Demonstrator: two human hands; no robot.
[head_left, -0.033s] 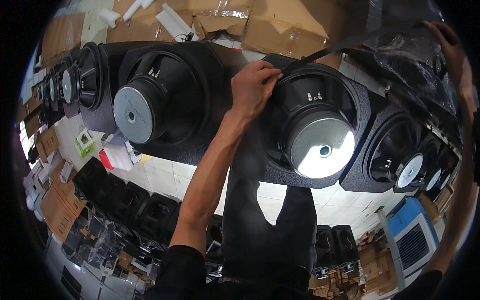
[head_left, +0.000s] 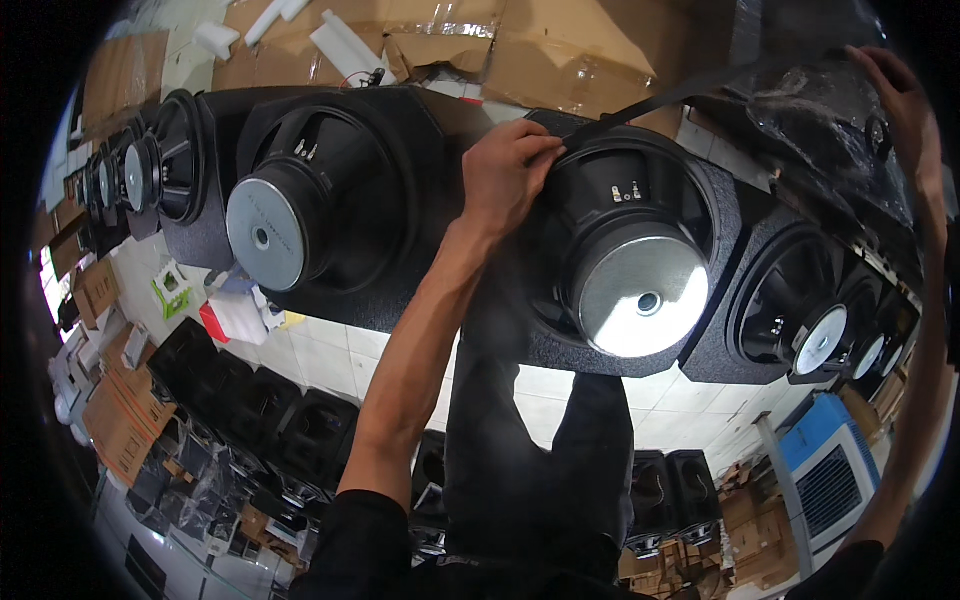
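A long black strip [head_left: 655, 101], like flat tape or foam edging, stretches between my two hands. My left hand [head_left: 503, 175] pinches its near end against the upper left rim of a large black speaker driver [head_left: 560, 260]. That driver sits face down on a black textured speaker cabinet [head_left: 590, 358], with its silver round magnet [head_left: 640, 290] up. My right hand [head_left: 903, 100], raised at the far right, grips the other end between thumb and fingers. What the strip does beneath my left fingertips is hidden.
Another upturned driver [head_left: 330, 215] stands left of my left forearm, with more in a row to both sides. Cardboard [head_left: 580, 50] and white foam pieces [head_left: 350, 45] lie beyond. Clear plastic wrap [head_left: 835, 125] is near my right hand. A blue-and-white air cooler [head_left: 828, 465] stands lower right.
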